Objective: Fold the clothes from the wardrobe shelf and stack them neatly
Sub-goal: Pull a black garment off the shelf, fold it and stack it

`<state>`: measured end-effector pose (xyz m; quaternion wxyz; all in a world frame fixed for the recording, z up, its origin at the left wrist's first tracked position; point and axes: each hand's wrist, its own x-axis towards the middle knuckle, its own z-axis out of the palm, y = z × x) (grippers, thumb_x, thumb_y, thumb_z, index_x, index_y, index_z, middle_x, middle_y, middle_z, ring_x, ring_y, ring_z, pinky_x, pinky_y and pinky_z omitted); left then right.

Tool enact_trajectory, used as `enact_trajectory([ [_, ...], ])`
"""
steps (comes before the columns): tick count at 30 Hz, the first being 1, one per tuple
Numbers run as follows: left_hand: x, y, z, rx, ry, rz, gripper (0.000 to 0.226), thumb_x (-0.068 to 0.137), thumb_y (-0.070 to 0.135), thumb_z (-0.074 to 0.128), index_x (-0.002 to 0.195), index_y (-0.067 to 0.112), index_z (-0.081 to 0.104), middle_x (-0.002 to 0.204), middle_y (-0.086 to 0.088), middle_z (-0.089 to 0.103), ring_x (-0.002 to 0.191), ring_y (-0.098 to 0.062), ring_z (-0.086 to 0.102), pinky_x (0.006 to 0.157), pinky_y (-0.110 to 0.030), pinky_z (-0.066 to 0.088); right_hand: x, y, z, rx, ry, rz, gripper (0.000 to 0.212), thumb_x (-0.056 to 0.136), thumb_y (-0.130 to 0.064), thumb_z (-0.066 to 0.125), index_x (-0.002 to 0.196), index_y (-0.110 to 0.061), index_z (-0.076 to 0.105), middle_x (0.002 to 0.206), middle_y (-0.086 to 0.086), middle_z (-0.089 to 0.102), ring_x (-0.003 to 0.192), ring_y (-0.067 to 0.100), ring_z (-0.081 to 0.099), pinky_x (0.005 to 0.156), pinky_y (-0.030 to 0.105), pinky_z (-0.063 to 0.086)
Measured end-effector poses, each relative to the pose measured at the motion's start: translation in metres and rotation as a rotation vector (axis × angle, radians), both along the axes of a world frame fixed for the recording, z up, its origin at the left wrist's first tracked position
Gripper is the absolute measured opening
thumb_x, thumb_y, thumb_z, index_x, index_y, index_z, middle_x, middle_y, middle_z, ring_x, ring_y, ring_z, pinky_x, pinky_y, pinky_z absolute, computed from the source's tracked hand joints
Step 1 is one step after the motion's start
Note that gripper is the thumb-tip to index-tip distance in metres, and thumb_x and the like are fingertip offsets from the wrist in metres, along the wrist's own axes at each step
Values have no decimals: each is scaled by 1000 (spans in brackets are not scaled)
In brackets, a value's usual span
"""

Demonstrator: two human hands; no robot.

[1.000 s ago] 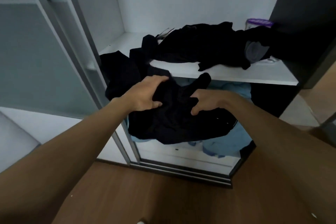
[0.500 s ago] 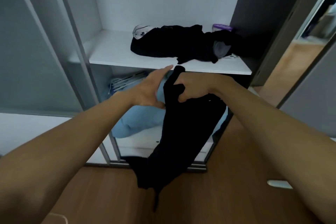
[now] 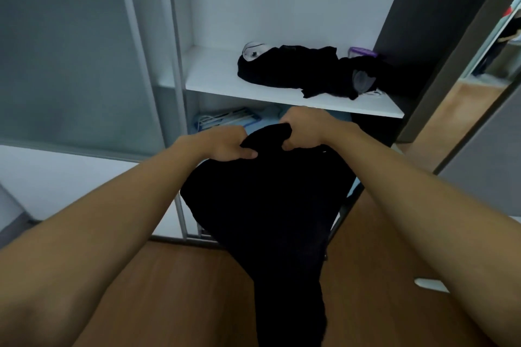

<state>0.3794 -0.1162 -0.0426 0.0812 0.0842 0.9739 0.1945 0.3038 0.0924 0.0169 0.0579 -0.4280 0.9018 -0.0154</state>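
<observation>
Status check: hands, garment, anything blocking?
Left hand and right hand both grip top edge of black garment, hanging free. Black clothes pile unfolded on wardrobe shelf. Nothing blocking.

Bare forearms, uncovered right to the frame edge; left hand [image 3: 225,145] and right hand [image 3: 307,129] bare too.

A heap of black clothes [image 3: 296,73] lies on the flat white wardrobe shelf [image 3: 217,79] at 1 o'clock, with a purple-lidded clear container [image 3: 362,51] behind it. Below the shelf, at 11 o'clock, sits a bundle of pale hangers [image 3: 225,118]. The left hand [image 3: 225,144] and right hand [image 3: 306,128], side by side, grip a long black garment [image 3: 267,194] hanging toward 6 o'clock.
</observation>
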Motion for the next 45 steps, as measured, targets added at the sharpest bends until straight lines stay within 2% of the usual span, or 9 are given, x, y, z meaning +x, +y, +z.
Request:
enact_trajectory([
  [6,15,-1,26,48,29,91,44,96,43,60,62,15,55,57,3,50,47,-8,48,50,-19,39,9,24,-14,43,-8,-98,40,67,-63,73,75,-25,60,77,-4,64,70,16,61,56,32,41],
  [15,25,19,28,79,-109,216,42,95,53,56,84,14,69,75,3,68,67,-12,65,64,-26,46,9,41,-55,-394,-371,-325,30,79,-25,75,67,-9,54,69,10,58,66,26,59,61,35,42],
  [19,30,32,19,348,-257,313,37,98,46,55,107,13,67,101,-4,75,91,-17,73,88,-32,56,12,37,-44,-434,-574,-431,30,81,-22,76,96,1,65,92,15,70,80,28,69,69,35,56],
  [23,24,54,11,696,-225,500,30,104,26,50,118,3,62,108,-18,73,101,-33,71,95,-48,56,17,38,-36,-552,-734,-476,28,85,-28,73,100,-6,63,91,13,72,69,23,72,48,25,54],
  [27,13,73,12,908,-168,627,25,104,18,47,123,4,58,89,-10,72,71,-19,72,65,-32,59,18,48,-35,-712,-793,-372,26,89,-37,68,97,-12,71,83,1,75,75,16,73,63,27,58],
  [31,3,84,14,1080,-69,742,19,103,11,45,116,4,56,77,-6,69,56,-14,69,57,-28,58,21,63,-38,-817,-787,-257,51,79,-62,65,118,-29,63,109,-7,71,99,9,70,87,30,55],
  [35,-4,93,18,1288,-33,828,18,103,8,39,108,5,56,70,-6,75,59,-17,73,52,-25,57,25,80,-56,-1059,-993,-185,40,76,-59,67,103,-29,64,91,-12,70,83,4,68,75,28,52],
  [41,-7,105,25,1503,-28,849,20,103,5,37,104,5,57,76,-11,76,67,-20,76,52,-25,57,34,98,-83,-1288,-750,-205,66,68,-49,82,127,-35,54,123,-11,63,109,-2,62,88,18,53],
  [45,-10,120,32,1530,-84,816,20,104,4,36,105,0,55,76,-15,76,67,-22,76,53,-27,59,38,94,-99,-1342,-517,-321,47,77,-38,83,114,-43,55,111,-24,62,100,-18,57,81,3,46],
])
